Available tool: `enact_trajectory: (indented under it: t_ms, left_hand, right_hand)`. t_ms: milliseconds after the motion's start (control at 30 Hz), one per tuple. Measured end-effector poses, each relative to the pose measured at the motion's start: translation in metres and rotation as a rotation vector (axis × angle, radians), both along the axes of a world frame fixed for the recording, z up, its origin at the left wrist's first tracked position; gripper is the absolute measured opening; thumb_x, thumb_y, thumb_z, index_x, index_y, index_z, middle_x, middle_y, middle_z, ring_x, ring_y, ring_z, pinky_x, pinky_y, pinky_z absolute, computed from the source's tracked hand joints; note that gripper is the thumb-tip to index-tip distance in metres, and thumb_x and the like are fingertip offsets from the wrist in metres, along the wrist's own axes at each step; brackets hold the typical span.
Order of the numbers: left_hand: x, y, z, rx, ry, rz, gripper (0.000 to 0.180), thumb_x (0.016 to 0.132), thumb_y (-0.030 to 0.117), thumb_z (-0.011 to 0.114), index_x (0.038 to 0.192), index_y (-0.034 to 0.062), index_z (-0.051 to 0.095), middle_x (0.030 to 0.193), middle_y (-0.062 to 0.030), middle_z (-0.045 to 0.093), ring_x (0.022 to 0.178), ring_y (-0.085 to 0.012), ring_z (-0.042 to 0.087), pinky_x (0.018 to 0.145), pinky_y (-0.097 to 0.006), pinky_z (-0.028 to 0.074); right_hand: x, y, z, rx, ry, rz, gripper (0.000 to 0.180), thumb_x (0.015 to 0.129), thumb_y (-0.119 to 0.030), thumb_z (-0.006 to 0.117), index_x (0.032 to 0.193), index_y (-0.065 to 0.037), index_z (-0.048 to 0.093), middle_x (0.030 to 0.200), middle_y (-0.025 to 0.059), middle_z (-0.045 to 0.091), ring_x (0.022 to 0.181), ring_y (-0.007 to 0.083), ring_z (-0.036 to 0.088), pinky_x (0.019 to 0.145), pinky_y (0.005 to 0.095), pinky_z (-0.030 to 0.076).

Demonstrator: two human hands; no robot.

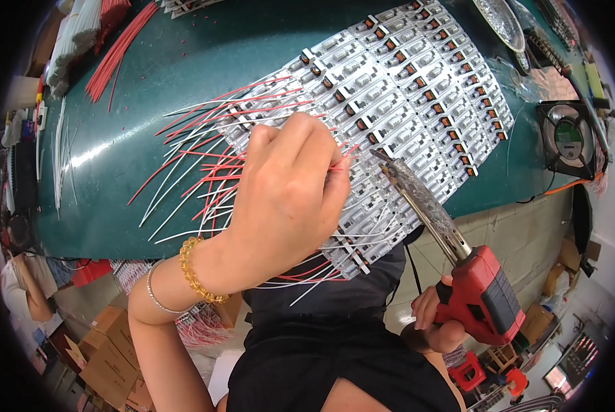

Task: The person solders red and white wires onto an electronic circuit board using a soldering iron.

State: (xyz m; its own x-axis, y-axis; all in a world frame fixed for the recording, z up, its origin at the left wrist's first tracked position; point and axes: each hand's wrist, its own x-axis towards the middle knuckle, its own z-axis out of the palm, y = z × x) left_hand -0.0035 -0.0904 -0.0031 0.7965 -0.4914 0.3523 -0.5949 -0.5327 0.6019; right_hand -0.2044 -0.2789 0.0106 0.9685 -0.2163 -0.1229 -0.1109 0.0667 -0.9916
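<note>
A large panel of small silvery circuit boards (390,75) lies on the green table, with rows of black and orange parts on it. My left hand (290,189) is over its near left part, thumb and forefinger pinched on a red wire (349,150) above the boards. Red and white wires (191,161) fan out leftward from boards beneath that hand. In my right hand (428,319) is a red and black soldering gun (485,295), gripped by its handle. Its dark tip points up and left, close to the pinched wire; whether they touch, I cannot tell.
Bundles of red wires (122,51) and white wires (76,38) lie at the far left of the green table (204,55). A black fan (567,139) stands at the right edge, below a metal dish (503,26). Another person (27,288) is at the left; cardboard boxes (112,360) sit below.
</note>
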Motion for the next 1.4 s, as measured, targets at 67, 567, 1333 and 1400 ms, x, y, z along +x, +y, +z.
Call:
enact_trajectory:
  t_ms: [67, 567, 1333, 1400]
  left_hand:
    - [0.0, -0.001, -0.001, -0.028, -0.021, -0.01, 0.015, 0.075, 0.0, 0.067, 0.075, 0.0024, 0.053, 0.077, -0.0087, 0.049, 0.067, -0.0259, 0.046, 0.066, -0.036, 0.034]
    - [-0.012, 0.001, 0.018, -0.18, 0.155, 0.064, 0.008, 0.078, 0.005, 0.07, 0.082, 0.0013, 0.064, 0.068, -0.009, 0.061, 0.06, -0.0258, 0.059, 0.057, -0.032, 0.045]
    - [-0.012, -0.003, 0.013, -0.021, 0.058, 0.035, 0.01, 0.073, -0.001, 0.07, 0.07, 0.0005, 0.061, 0.066, -0.0078, 0.054, 0.056, -0.0216, 0.053, 0.052, -0.031, 0.039]
    - [-0.012, -0.003, 0.013, -0.012, 0.051, 0.032, 0.01, 0.073, 0.0, 0.07, 0.07, 0.0005, 0.061, 0.066, -0.0079, 0.054, 0.056, -0.0218, 0.053, 0.052, -0.032, 0.039]
  right_hand:
    - [0.001, -0.001, -0.001, 0.002, -0.021, -0.015, 0.088, 0.083, -0.063, 0.059, 0.13, 0.009, 0.039, 0.048, -0.0029, 0.044, 0.039, 0.0111, 0.046, 0.044, 0.0257, 0.039]
    - [-0.008, -0.001, -0.001, 0.08, -0.031, -0.101, 0.091, 0.083, -0.067, 0.054, 0.131, 0.008, 0.035, 0.048, -0.0028, 0.043, 0.038, 0.011, 0.045, 0.044, 0.0245, 0.04]
    - [-0.013, -0.001, 0.009, 0.029, 0.094, -0.042, 0.086, 0.08, -0.067, 0.059, 0.126, 0.004, 0.044, 0.052, -0.0017, 0.047, 0.042, 0.0125, 0.048, 0.048, 0.0275, 0.041]
    - [-0.013, -0.002, 0.008, 0.016, 0.087, -0.034, 0.088, 0.08, -0.067, 0.059, 0.128, 0.005, 0.042, 0.051, -0.002, 0.047, 0.042, 0.0123, 0.047, 0.048, 0.0273, 0.041]
